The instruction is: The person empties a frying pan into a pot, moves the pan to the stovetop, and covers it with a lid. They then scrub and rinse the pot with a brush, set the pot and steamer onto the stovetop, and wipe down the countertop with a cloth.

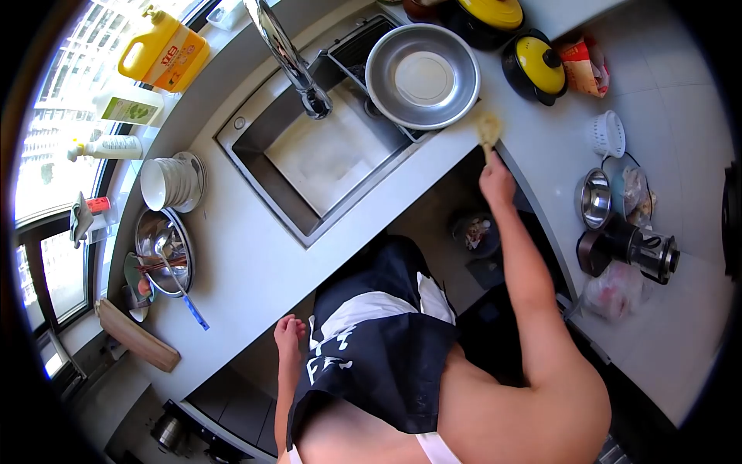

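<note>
My right hand (497, 182) is wrapped round the handle of a beige brush (488, 130). The brush head is smeared by motion, over the counter's front edge just right of the sink. Close by, a wide steel basin (423, 76) rests over the sink's right end. My left hand (290, 333) hangs low at the counter's front edge beside the dark apron (379, 363). Its fingers are curled in, and nothing shows in them.
The sink (332, 162) lies under a chrome faucet (313, 100). White bowls (157, 185), a steel bowl with utensils (165, 240) and a wooden board (135, 336) stand left. Yellow-lidded pots (539, 66), a steel bowl (596, 197) and a blender (653, 251) stand right. A bin (477, 232) is below.
</note>
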Demonstrator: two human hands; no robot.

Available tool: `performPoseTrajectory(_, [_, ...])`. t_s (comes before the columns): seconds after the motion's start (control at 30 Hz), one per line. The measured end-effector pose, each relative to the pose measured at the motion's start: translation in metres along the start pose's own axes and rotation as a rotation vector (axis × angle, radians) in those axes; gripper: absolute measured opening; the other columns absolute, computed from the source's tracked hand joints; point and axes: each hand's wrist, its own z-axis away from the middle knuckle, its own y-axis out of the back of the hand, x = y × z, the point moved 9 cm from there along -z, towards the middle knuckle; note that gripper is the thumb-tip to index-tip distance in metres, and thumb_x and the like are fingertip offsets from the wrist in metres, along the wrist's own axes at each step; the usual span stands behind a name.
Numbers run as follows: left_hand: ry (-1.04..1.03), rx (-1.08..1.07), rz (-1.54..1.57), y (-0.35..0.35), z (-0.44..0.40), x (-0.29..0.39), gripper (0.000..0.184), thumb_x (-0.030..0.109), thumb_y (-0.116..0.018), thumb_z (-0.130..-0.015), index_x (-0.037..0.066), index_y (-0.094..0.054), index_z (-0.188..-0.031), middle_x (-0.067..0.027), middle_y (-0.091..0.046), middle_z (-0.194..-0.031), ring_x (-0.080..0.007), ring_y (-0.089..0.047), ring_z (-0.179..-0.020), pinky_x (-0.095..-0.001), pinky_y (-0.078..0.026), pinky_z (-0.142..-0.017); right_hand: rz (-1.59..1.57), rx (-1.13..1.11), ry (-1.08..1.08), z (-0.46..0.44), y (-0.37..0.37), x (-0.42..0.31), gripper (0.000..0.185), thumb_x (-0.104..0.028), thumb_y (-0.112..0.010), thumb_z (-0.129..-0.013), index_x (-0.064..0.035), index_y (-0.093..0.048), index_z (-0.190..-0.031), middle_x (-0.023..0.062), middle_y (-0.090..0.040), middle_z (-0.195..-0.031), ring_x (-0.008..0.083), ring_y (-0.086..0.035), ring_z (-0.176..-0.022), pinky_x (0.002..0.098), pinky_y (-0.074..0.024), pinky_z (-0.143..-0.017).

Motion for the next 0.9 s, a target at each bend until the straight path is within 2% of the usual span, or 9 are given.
performPoseTrajectory(0.13, [-0.109,-0.061,-0.003,-0.032,0.009,0.056,0.019,0.014,-0.053,-0.098,0.004,-0.061,-0.112,-0.0050,-0.065,-0.093,-0.0121,-0.064,-0.079,-0.0241,-0.052,-0.067,-0.081,-0.083,0.108,0.107,-0.033,-0.073,0.050,-0.016,-0.057,-0.086,-0.0055,-0.052,-0.134,0.0214,-0.065,-0.082,0.0396,-0.066,-0.077,0.0515,-0.0527,-0.070])
performPoseTrajectory(0.2, [-0.269,-0.122,0.003,-0.051,0.015,0.095,0.022,0.014,-0.053,-0.098,0.001,-0.061,-0.113,-0.0063,-0.065,-0.094,-0.0132,-0.065,-0.081,-0.0246,-0.052,-0.069,-0.192,-0.165,0.326,0.163,-0.041,-0.138,0.048,-0.016,-0.056,-0.086,-0.0079,-0.053,-0.133,0.0176,-0.062,-0.076,0.0369,-0.065,-0.071,0.0498,-0.0523,-0.062])
performPoseTrajectory(0.3, [-0.340,-0.195,-0.021,-0.077,0.006,0.131,0.023,0.014,-0.053,-0.098,-0.001,-0.060,-0.113,-0.0072,-0.065,-0.094,-0.0143,-0.064,-0.082,-0.0263,-0.052,-0.070,-0.242,-0.620,0.451,0.207,-0.098,-0.219,0.049,-0.012,-0.052,-0.086,-0.0148,-0.053,-0.135,0.0188,-0.067,-0.086,0.0382,-0.066,-0.078,0.0513,-0.0528,-0.070])
performPoseTrajectory(0.43, [-0.346,-0.254,-0.082,-0.094,-0.009,0.145,0.022,0.014,-0.052,-0.097,-0.001,-0.061,-0.112,-0.0068,-0.064,-0.093,-0.0144,-0.065,-0.083,-0.0268,-0.051,-0.071,-0.555,-0.427,0.558,0.201,-0.054,-0.288,0.041,-0.013,-0.049,-0.092,-0.0119,-0.053,-0.132,0.0185,-0.068,-0.091,0.0378,-0.066,-0.082,0.0496,-0.0519,-0.074])
performPoseTrajectory(0.5, [-0.363,-0.190,-0.080,-0.097,-0.011,0.151,0.022,0.012,-0.051,-0.096,-0.001,-0.062,-0.110,-0.0058,-0.064,-0.088,-0.0137,-0.064,-0.078,-0.0257,-0.051,-0.068,-0.593,-0.383,0.546,0.185,-0.057,-0.279,0.039,-0.014,-0.049,-0.093,-0.0108,-0.054,-0.131,0.0180,-0.069,-0.090,0.0377,-0.066,-0.083,0.0494,-0.0520,-0.075])
performPoseTrajectory(0.57, [-0.439,-0.154,-0.048,-0.106,-0.004,0.165,0.021,0.011,-0.051,-0.095,-0.001,-0.062,-0.109,-0.0049,-0.062,-0.084,-0.0129,-0.062,-0.074,-0.0252,-0.050,-0.066,-0.279,-0.790,0.447,0.178,-0.117,-0.252,0.035,-0.019,-0.052,-0.095,-0.0094,-0.057,-0.127,0.0205,-0.068,-0.088,0.0403,-0.065,-0.083,0.0486,-0.0518,-0.075])
performPoseTrajectory(0.67, [-0.583,-0.083,0.026,-0.149,0.019,0.209,0.020,0.009,-0.049,-0.094,-0.001,-0.062,-0.106,-0.0018,-0.056,-0.073,-0.0091,-0.053,-0.062,-0.0227,-0.044,-0.058,-0.690,-0.540,0.457,0.162,-0.044,-0.242,0.033,-0.021,-0.052,-0.095,-0.0099,-0.059,-0.125,0.0215,-0.068,-0.088,0.0402,-0.065,-0.084,0.0484,-0.0519,-0.074])
performPoseTrajectory(0.83, [-0.719,-0.303,-0.117,-0.308,0.051,0.282,0.022,0.010,-0.050,-0.094,-0.003,-0.063,-0.107,-0.0015,-0.055,-0.070,-0.0089,-0.051,-0.063,-0.0240,-0.043,-0.058,-0.646,-0.455,0.434,0.112,-0.019,-0.145,0.036,-0.024,-0.055,-0.094,-0.0116,-0.060,-0.127,0.0202,-0.069,-0.095,0.0377,-0.067,-0.086,0.0459,-0.0541,-0.074])
performPoseTrajectory(0.9, [-0.499,-0.449,-0.009,-0.386,0.050,0.288,0.029,0.013,-0.058,-0.092,-0.002,-0.059,-0.116,-0.0066,-0.063,-0.085,-0.0142,-0.062,-0.075,-0.0273,-0.050,-0.066,-0.669,-0.414,0.427,0.089,0.006,-0.096,0.036,-0.025,-0.058,-0.092,-0.0117,-0.061,-0.126,0.0190,-0.069,-0.094,0.0368,-0.068,-0.085,0.0451,-0.0547,-0.073])
